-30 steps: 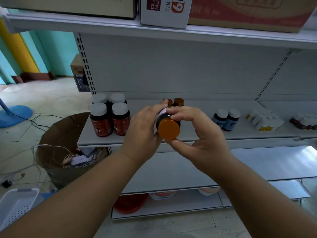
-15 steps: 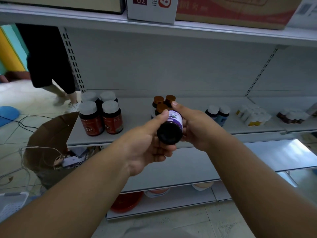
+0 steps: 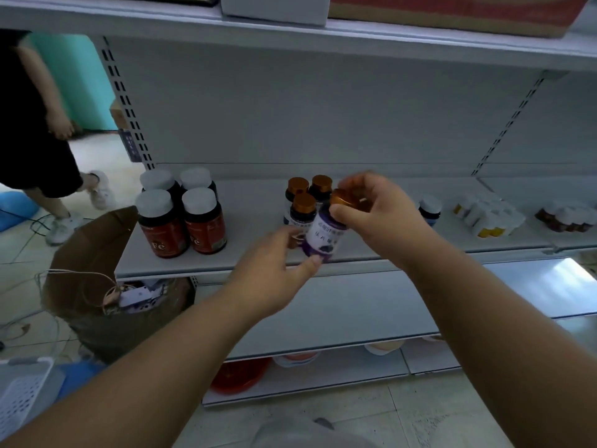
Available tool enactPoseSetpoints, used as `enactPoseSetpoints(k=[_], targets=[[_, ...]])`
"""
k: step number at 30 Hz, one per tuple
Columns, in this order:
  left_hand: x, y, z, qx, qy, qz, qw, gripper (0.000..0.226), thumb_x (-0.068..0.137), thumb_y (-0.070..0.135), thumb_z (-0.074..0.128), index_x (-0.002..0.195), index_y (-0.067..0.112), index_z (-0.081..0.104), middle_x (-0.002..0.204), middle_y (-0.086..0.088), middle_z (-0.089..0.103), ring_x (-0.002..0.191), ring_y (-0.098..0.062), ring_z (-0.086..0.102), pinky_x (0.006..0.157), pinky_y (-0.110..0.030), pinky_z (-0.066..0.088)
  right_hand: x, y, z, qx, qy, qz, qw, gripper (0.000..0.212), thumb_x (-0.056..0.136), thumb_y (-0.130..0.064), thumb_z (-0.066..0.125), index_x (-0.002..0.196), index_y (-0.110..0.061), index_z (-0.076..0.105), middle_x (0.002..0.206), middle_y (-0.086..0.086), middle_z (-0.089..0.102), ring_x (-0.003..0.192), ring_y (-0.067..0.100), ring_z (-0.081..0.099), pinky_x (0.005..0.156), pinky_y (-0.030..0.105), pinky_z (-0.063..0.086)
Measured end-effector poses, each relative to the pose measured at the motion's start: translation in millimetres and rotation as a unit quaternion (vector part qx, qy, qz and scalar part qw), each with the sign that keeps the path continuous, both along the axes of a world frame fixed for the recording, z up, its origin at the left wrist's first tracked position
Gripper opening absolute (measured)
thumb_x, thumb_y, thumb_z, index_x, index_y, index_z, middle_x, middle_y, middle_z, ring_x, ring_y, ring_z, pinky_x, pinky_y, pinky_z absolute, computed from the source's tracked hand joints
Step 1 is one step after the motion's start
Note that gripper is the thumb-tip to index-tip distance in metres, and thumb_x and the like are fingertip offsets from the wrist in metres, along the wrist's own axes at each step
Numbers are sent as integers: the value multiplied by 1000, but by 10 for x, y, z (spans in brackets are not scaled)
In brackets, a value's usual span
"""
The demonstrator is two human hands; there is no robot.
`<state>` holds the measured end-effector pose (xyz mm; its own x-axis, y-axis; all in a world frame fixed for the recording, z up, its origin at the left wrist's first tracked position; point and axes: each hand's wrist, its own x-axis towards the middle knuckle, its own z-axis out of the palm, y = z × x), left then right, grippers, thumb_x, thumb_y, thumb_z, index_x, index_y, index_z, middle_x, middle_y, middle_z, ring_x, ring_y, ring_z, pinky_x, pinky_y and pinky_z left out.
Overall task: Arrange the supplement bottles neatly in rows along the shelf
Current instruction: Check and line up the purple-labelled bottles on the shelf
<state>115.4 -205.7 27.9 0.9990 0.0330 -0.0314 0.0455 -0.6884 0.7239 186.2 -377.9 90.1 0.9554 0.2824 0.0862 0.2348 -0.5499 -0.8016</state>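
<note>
A purple-labelled bottle with an orange cap (image 3: 323, 236) stands nearly upright at the front of the white shelf (image 3: 252, 250). My right hand (image 3: 378, 215) grips it round the cap from above. My left hand (image 3: 274, 263) is below and to its left, its thumb touching the bottle's base, its fingers loose. Three matching orange-capped bottles (image 3: 303, 202) stand just behind it. Several red bottles with grey caps (image 3: 181, 215) form a block at the shelf's left end.
Blue bottles (image 3: 429, 210), white and yellow bottles (image 3: 487, 218) and dark small bottles (image 3: 565, 218) line the shelf to the right. A cardboard box of cables (image 3: 97, 279) sits on the floor left. Another person (image 3: 35, 124) walks past at the left.
The bottle was held on its side, base toward me, by both hands; it now stands upright at the shelf. My right hand shifted to the cap. The passer-by moved closer.
</note>
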Motion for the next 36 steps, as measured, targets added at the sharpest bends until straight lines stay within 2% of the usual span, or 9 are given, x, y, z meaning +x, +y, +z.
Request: enactPoseSetpoints(k=[4,6,8,12,17,23,29,33,36], targets=[[237,184,-509,194,-75,33,978,81,88,70,40,149,17,37,151,-7,42,135,-28,40,110,-40,33,307,-10,-184,-100,-83,-29,991,34,83,-29,69,113,-27,53,98,-11,59,89,14,62,78,36,54],[352,242,-688,245,-44,15,968,96,80,77,22,153,16,29,159,-10,31,144,-31,29,117,-44,26,483,9,-301,-145,-94,-26,985,35,82,-33,70,112,-24,55,101,-4,62,89,18,61,76,37,53],[457,272,-802,273,3,-2,962,100,79,79,17,158,19,11,166,-9,9,152,-29,9,123,-44,11,631,40,-406,-170,-91,-6,981,37,82,-35,71,113,-23,55,107,0,63,91,20,60,76,37,52],[576,235,-928,325,58,-31,943,112,70,90,-3,156,18,-15,164,-9,-22,151,-27,-19,121,-47,-13,815,78,-590,-225,-111,34,967,41,85,-37,69,119,-21,52,113,2,58,96,20,55,73,30,41],[592,194,-995,357,72,-29,931,110,71,87,0,156,19,-17,163,-9,-24,150,-27,-22,120,-49,-14,876,90,-599,-252,-142,52,956,46,87,-48,61,126,-25,52,111,1,54,103,22,52,84,35,44],[607,201,-1014,359,73,-31,930,113,69,91,-1,156,21,-18,162,-8,-26,149,-26,-25,120,-48,-16,1045,513,-318,-253,-223,46,940,43,93,-50,51,127,-25,54,121,-2,58,118,23,43,93,33,31],[613,226,-999,356,76,-38,931,113,65,88,-5,155,22,-19,162,-7,-27,149,-25,-25,120,-47,-16,1288,826,-346,-349,-171,78,918,27,90,-41,52,103,-19,59,97,-1,63,108,25,46,81,33,24],[615,233,-994,358,83,-41,929,109,73,89,2,155,21,-20,162,-7,-27,149,-25,-26,120,-48,-15,1279,817,-349,-325,-210,59,920,27,96,-37,45,102,-14,58,94,3,63,101,25,49,80,33,28],[598,224,-950,353,88,-40,931,103,84,85,19,156,21,-18,162,-8,-26,149,-26,-25,120,-48,-15,1201,752,-319,-233,-270,13,934,28,99,-33,42,106,-12,58,99,8,62,96,26,51,81,35,39]])
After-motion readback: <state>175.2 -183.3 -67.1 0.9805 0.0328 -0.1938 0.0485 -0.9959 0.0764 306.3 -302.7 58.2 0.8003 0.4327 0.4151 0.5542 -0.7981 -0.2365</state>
